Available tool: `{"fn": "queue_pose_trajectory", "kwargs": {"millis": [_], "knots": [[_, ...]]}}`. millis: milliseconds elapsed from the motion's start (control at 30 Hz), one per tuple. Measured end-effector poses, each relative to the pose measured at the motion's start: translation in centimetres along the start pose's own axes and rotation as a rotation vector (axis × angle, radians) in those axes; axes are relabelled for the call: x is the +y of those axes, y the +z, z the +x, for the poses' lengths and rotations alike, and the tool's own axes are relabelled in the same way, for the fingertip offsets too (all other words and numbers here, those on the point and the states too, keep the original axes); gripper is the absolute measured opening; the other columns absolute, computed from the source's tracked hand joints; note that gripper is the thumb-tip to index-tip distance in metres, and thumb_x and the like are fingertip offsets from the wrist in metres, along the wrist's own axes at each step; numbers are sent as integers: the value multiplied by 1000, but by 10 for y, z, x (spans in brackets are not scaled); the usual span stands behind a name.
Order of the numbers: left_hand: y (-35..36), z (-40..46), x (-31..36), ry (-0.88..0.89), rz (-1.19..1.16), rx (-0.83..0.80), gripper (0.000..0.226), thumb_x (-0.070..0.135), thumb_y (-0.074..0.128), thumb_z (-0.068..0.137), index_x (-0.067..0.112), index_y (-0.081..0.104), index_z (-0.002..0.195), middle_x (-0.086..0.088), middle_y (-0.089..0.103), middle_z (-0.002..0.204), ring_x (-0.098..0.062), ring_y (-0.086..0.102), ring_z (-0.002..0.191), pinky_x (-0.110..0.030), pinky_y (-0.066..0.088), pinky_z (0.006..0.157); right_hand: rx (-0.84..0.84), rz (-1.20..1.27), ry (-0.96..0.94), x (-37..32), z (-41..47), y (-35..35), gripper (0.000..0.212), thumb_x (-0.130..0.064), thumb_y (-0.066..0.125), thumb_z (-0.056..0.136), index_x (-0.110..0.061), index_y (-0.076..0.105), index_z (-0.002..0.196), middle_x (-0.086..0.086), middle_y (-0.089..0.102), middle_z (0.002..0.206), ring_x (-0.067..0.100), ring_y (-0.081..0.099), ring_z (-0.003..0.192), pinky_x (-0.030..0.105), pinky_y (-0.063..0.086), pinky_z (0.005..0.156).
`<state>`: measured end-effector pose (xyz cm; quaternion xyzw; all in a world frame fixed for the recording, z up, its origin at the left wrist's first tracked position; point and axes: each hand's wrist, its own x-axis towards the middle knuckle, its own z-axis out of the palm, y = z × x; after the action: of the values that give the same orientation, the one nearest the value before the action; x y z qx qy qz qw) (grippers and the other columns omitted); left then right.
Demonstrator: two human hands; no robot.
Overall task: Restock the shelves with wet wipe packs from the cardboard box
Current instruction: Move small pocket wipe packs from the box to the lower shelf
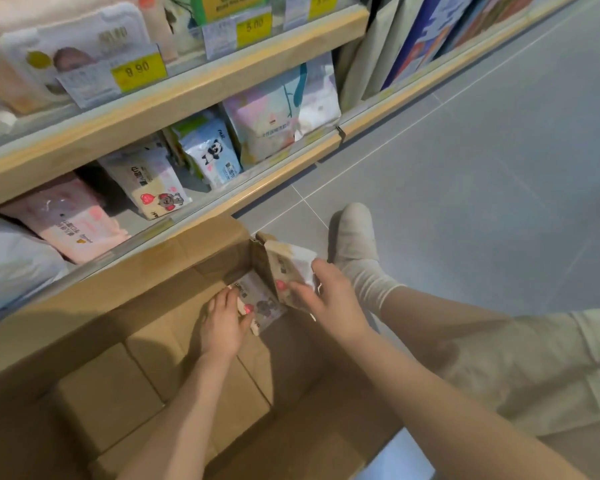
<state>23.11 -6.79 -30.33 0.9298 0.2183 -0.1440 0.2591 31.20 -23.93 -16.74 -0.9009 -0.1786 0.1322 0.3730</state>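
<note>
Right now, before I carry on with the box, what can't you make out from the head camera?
- Cardboard box: near end cut off by the bottom edge, so the remaining stock is uncertain.
- Pack in the box: partly under the left hand.
- Pack in the right hand: print too blurred to read.
- Price tags: small print blurred.
- Lower shelf: back hidden by the shelf above.
</note>
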Motion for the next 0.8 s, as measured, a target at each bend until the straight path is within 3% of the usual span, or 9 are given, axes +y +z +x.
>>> {"fn": "queue_pose_trajectory", "kwargs": {"millis": [67,133,300,433,600,700,800], "knots": [[3,5,3,-64,-2,8,67,38,63,85,12,36,140,-11,45,136,-28,41,125,-40,42,96,-25,17,16,1,1,-1,29,-26,62,90,-38,40,76,-18,43,72,-8,44,71,9,34,60],[4,7,4,-128,0,13,73,37,66,83,12,32,143,-12,46,132,-28,41,122,-40,42,96,-62,48,19,4,2,-1,9,-29,61,91,-27,53,87,-12,53,79,0,49,73,13,36,59],[2,9,3,-193,-56,16,67,35,73,78,15,41,134,-12,45,130,-29,39,122,-40,43,93,-72,99,49,6,4,2,20,-31,60,91,-15,61,103,0,65,94,13,59,81,21,45,60],[-2,5,-6,-236,-66,15,63,35,78,72,13,46,123,-11,47,127,-28,41,120,-39,44,89,-79,67,84,8,3,3,26,-32,59,91,-14,60,111,-1,65,106,9,60,87,12,45,60],[-8,-7,-15,-247,-155,34,45,24,79,72,13,51,105,-8,56,114,-27,50,109,-36,44,74,-78,77,109,8,3,4,27,-35,57,91,-17,58,112,0,65,111,12,62,93,24,55,67],[-11,-11,-19,-293,-144,-2,54,18,78,73,13,46,117,-11,57,118,-29,51,112,-39,45,76,-84,86,133,5,1,2,29,-36,57,91,-19,57,114,0,65,116,13,63,99,29,58,72],[-7,-16,-22,-287,-158,-19,56,20,75,75,13,48,124,-12,55,125,-30,45,120,-41,44,86,-81,73,140,3,0,2,27,-34,58,91,-17,57,112,0,64,118,12,63,97,19,54,65]]}}
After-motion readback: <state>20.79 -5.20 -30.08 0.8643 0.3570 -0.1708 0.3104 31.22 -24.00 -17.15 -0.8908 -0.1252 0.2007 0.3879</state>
